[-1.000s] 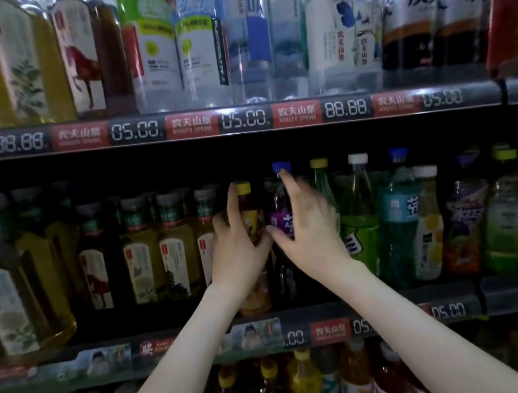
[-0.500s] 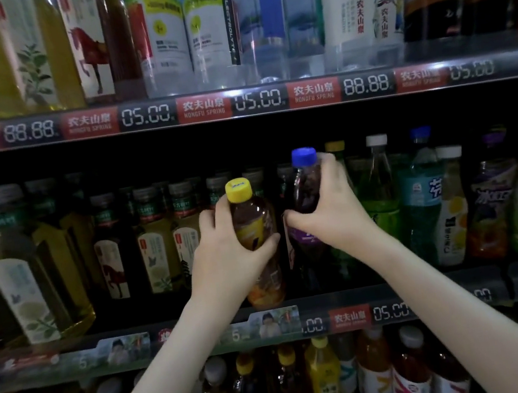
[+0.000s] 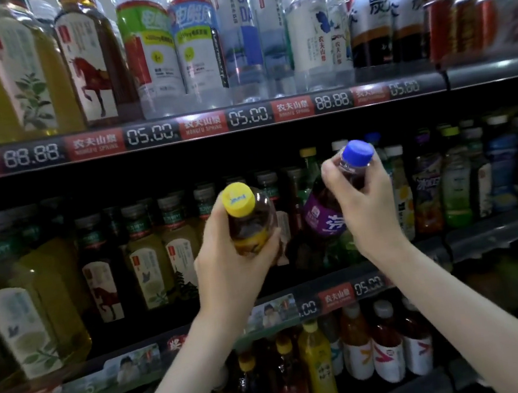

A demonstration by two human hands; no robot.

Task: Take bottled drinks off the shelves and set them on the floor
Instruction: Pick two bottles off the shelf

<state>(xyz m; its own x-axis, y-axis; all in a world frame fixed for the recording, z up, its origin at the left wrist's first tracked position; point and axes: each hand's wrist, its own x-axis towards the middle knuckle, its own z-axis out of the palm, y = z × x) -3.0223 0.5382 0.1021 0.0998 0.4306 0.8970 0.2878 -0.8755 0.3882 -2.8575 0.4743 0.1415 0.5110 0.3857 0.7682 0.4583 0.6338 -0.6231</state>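
Note:
My left hand (image 3: 227,264) grips a dark bottle with a yellow cap (image 3: 249,219), tilted toward me in front of the middle shelf (image 3: 488,230). My right hand (image 3: 366,211) grips a dark bottle with a blue cap and a purple label (image 3: 330,216) around its neck and shoulder; this bottle leans to the right. Both bottles are lifted clear of the row and held out from the shelf front.
The top shelf (image 3: 240,119) carries tall tea, water and dark drink bottles and red cans. The middle shelf holds tea bottles on the left and green and mixed bottles on the right. Below, the bottom shelf (image 3: 394,390) shows more bottles with yellow, white and orange caps.
Both hands closed on the two bottles in the middle row, then drew them up and out toward me. The view has tilted a little to the left.

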